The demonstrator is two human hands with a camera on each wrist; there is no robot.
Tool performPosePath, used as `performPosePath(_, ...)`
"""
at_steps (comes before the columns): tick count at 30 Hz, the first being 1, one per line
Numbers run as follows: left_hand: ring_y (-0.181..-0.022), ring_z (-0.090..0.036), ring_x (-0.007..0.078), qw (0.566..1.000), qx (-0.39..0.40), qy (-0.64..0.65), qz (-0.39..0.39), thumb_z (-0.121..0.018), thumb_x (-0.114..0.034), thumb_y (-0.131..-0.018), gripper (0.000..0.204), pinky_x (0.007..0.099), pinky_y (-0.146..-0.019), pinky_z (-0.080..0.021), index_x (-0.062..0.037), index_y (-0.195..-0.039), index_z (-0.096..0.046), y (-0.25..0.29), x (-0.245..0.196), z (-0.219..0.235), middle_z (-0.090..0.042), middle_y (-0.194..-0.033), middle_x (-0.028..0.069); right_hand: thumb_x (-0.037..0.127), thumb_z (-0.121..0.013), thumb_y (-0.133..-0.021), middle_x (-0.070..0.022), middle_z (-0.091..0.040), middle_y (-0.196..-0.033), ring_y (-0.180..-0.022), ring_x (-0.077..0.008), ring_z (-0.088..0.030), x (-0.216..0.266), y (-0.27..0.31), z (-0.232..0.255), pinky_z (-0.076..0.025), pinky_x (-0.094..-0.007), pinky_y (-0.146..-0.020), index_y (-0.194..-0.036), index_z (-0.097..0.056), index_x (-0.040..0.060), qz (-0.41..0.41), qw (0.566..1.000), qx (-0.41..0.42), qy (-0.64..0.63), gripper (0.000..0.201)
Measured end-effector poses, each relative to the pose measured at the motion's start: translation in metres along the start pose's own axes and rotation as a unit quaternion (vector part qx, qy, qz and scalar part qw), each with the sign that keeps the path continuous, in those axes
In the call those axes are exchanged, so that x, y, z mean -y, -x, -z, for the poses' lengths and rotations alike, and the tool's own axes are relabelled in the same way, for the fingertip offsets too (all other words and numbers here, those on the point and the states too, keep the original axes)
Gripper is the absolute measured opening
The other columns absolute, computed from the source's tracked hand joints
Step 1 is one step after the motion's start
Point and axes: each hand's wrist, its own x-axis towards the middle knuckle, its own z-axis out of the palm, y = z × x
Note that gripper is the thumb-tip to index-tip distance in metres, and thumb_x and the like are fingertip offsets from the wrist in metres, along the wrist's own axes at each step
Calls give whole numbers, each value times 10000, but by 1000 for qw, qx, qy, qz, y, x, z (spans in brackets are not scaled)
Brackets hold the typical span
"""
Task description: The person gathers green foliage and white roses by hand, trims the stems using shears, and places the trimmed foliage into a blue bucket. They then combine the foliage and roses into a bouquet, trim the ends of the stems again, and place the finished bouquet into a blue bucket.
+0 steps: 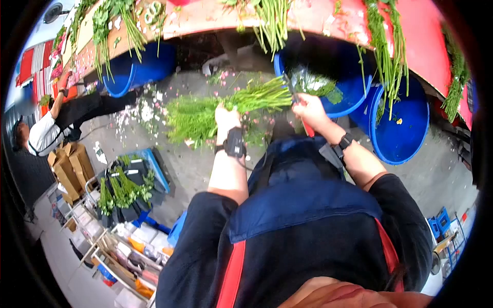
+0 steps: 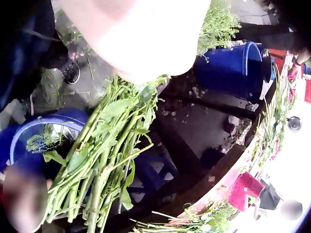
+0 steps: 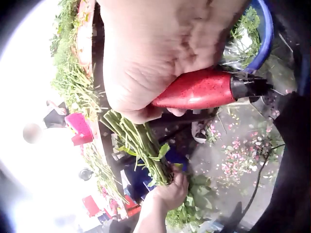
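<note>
A leafy bunch of green stems [image 1: 262, 96] lies across my left hand [image 1: 226, 120], which grips it around the middle. Its feathery tops [image 1: 190, 120] point left and the cut ends point right. In the left wrist view the thick stems [image 2: 107, 145] fan out below the hand. My right hand [image 1: 310, 110] holds red-handled pruning shears [image 3: 199, 92], with the dark blades [image 1: 290, 88] right at the stem ends. The right wrist view shows the red handle inside my curled fingers, while the left hand [image 3: 170, 191] clasps the stems farther off.
A red-topped table [image 1: 318, 23] with several bunches hanging over its edge runs along the far side. Blue buckets [image 1: 377, 138] stand beneath it. Petals [image 1: 134, 115] litter the floor. Another person [image 1: 49, 128] works at the left, near cardboard boxes [image 1: 72, 167] and a loaded cart [image 1: 126, 192].
</note>
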Motion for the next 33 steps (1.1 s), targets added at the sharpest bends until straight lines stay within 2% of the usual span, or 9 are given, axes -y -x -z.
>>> performPosePath(3, -741, -659, 233, 991, -93, 20, -90, -619, 26, -775, 399, 329, -628, -530, 63, -1166, -551, -28, 55, -24, -671, -902, 184, 62, -632, -737, 15, -561, -672, -580, -57, -499, 8, 6, 4, -422, -226, -528, -1026, -633, -18, 79, 994, -70, 12, 300)
performPosePath(4, -916, -637, 301, 998, -4, 40, 54, -604, 38, -689, 604, 348, -854, -501, 98, -1272, -458, 34, -61, 37, -617, -1060, 258, 82, -643, -739, -32, -608, -780, -657, -81, -537, 9, 1, 14, -445, -248, -577, -1051, -619, -31, 143, 983, -110, 42, 333)
performPosePath(6, -700, -656, 271, 984, -85, 18, -158, -574, 84, -701, 614, 343, -612, -551, 88, -1295, -420, -12, 35, 14, -602, -1067, 242, 141, -693, -711, -106, -622, -885, -750, -196, -593, 57, -3, 37, -480, -315, -698, -1129, -590, 10, 203, 926, -259, 184, 450)
performPosePath(11, -931, -605, 249, 964, -65, 239, -93, -474, 155, -779, 535, 304, -883, -501, 64, -1300, -388, 69, -74, 73, -561, -1177, 174, 313, -678, -707, -176, -591, -972, -954, -339, -562, 156, -84, 103, -456, -423, -861, -1145, -565, 43, 184, 811, -402, 383, 528)
performPosePath(15, -1039, -574, 286, 736, 5, 667, 113, -572, -104, -881, 395, 388, -951, -470, 15, -1246, -479, 45, -103, 77, -575, -1162, 151, 334, -590, -760, -215, -564, -1047, -1013, -384, -522, 174, -133, 112, -420, -504, -900, -1036, -577, -50, 246, 716, -481, 443, 474)
performPosePath(21, -818, -629, 285, 791, 47, 609, -38, -587, -258, -917, 346, 441, -727, -558, 16, -1123, -547, 96, -229, 42, -627, -956, 145, 550, -743, -640, -256, -606, -1084, -1000, -334, -595, 199, 43, 93, -471, -439, -865, -1138, -575, -27, 331, 885, -46, 325, 780)
performPosePath(22, -821, -629, 293, 780, 85, 619, -40, -583, -229, -919, 342, 449, -713, -562, 19, -1148, -529, 112, -260, 34, -625, -949, 154, 554, -746, -640, -264, -584, -1127, -979, -382, -595, 163, 58, 89, -486, -425, -847, -1277, -469, -37, 476, 764, -177, 398, 912)
performPosePath(29, -1077, -562, 221, 689, 451, 526, -211, -654, -189, -876, 514, 382, -944, -472, 1, -1304, -444, 152, -393, -77, -562, -1207, 106, 183, -672, -659, -182, -627, -877, -801, -351, -633, 120, 128, 197, -524, -426, -700, -1089, -552, 49, 216, 846, -367, 321, 466)
performPosePath(33, -1123, -574, 244, 793, 490, 277, -232, -637, -247, -901, 454, 380, -864, -505, -25, -1269, -494, 177, -442, -130, -566, -1233, 100, 266, -686, -707, -198, -648, -886, -844, -364, -638, 132, 149, 318, -516, -439, -716, -1091, -581, 95, 177, 786, -515, 293, 434)
